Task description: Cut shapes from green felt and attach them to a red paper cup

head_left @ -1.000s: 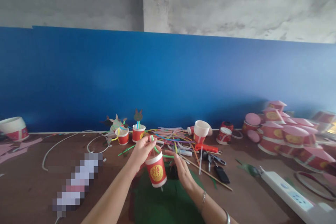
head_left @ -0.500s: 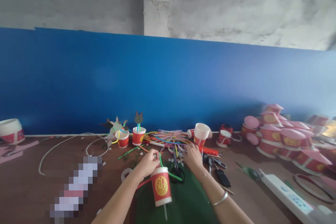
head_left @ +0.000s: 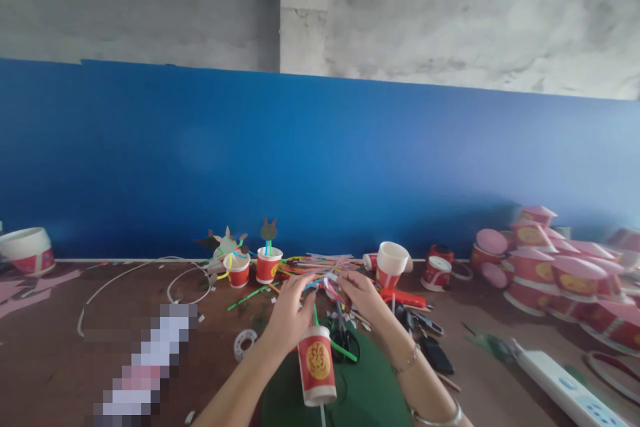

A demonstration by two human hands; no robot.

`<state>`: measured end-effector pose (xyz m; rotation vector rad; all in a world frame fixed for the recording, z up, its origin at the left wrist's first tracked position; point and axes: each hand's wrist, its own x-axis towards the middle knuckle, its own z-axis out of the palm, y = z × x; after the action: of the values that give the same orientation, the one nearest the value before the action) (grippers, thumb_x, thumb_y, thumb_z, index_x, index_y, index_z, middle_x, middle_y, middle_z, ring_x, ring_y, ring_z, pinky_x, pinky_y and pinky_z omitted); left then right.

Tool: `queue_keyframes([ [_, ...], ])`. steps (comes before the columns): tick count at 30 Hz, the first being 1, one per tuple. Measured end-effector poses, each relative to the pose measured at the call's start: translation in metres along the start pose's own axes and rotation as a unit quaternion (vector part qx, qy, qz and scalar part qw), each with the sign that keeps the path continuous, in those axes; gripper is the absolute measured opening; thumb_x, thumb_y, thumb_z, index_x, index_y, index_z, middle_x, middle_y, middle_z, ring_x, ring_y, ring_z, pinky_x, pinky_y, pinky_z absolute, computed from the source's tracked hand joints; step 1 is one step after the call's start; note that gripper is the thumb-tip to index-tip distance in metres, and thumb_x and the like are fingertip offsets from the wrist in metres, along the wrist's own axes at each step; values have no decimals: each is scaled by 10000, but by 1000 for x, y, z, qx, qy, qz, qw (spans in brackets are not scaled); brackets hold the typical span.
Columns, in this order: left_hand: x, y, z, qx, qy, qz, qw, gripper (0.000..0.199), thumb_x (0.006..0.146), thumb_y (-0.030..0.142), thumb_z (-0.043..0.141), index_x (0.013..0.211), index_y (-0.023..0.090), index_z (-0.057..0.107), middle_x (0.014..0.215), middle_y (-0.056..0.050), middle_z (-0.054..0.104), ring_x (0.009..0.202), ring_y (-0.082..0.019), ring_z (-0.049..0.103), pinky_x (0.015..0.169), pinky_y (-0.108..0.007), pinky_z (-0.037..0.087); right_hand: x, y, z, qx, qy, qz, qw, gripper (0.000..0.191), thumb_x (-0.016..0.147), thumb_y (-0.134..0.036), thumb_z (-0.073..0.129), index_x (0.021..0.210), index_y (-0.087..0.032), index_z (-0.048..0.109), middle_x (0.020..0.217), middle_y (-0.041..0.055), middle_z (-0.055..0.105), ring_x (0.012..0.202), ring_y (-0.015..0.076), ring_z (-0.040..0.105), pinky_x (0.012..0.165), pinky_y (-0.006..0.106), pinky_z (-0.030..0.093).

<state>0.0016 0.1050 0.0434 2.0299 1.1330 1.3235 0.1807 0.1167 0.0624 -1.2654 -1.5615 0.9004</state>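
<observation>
1. Lightly built, the red paper cup point(head_left: 317, 365) should weigh almost nothing. Its thin wall would probably dent under a hard squeeze, so its rim or base looks a safer hold than its middle.
2. It sits just below the hands, slightly tilted, with a green straw point(head_left: 315, 315) rising from its top toward the left hand and a white stick point(head_left: 323, 417) poking out beneath it.
3. Between the hands, the straw strips point(head_left: 327, 282) look light, springy and slick, and are probably best pinched near their ends.
4. Left hand point(head_left: 287, 315) and right hand point(head_left: 363, 297) are drawn close, fingers narrowed in a pinch on those strips, forearms angling inward from the bottom of the view. Whether either also bears the cup's weight cannot be told.
5. Under the cup lies a green felt sheet point(head_left: 373, 387), with scissors point(head_left: 345, 345) just below the right hand and a tape roll point(head_left: 245, 345) left of the left hand.
6. Beyond the hands lies a heap of coloured straws point(head_left: 305, 268), flanked by a white cup point(head_left: 393, 263) on the right and a red cup topped with a paper shape point(head_left: 269, 265) on the left.
</observation>
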Motion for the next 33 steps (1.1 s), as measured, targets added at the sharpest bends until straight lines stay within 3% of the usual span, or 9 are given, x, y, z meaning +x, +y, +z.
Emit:
queue_keyframes([
  [3,-2,4,2,-15,-2,-1,1000,412,838,258,463,1247,206,474,1267,-109,491,1183,-241,437,969,-410,385,-10,-16,10,82,-38,-11,996,139,750,-303,567,738,-166,554,507,-55,529,422,87,471,413,190,356],
  [7,-2,7,2,-35,1,-10,999,436,852,268,449,1281,194,444,1316,-116,451,1224,-248,396,1011,-430,342,-17,-23,12,112,-89,-32,989,153,755,-288,583,822,-155,547,616,-14,614,574,132,585,530,225,441],
  [15,-7,17,5,6,-29,62,998,448,819,160,443,1262,217,475,1314,-84,459,1236,-230,374,1049,-427,294,-17,-18,14,53,-54,-82,994,191,809,-326,535,871,-152,582,622,5,618,525,128,550,502,234,425],
  [22,-4,20,4,-78,2,17,997,282,814,165,466,1078,200,560,1153,-91,553,1109,-222,485,964,-393,381,-21,-20,15,31,-56,-91,994,109,780,-240,520,836,-167,580,657,11,624,564,141,559,514,234,432],
  [26,-2,19,2,-76,-2,-7,997,167,817,182,471,925,184,599,1128,-91,562,1105,-229,489,932,-375,403,-23,-25,15,11,-59,-96,994,84,759,-183,503,797,-167,576,619,-4,606,536,125,532,493,216,409],
  [30,-3,20,1,-70,-8,-4,998,339,819,177,461,1151,204,523,1189,-92,551,1105,-227,501,936,-390,404,-25,-30,13,8,-56,-93,994,117,754,-165,492,824,-173,585,644,-2,624,550,130,545,502,220,416],
  [33,-5,24,1,-50,-24,33,998,403,802,158,468,1197,223,519,1265,-83,500,1183,-232,435,1003,-407,343,-25,-30,10,-2,-44,-100,994,110,776,-213,501,828,-170,589,617,-3,615,538,133,544,500,225,412],
])
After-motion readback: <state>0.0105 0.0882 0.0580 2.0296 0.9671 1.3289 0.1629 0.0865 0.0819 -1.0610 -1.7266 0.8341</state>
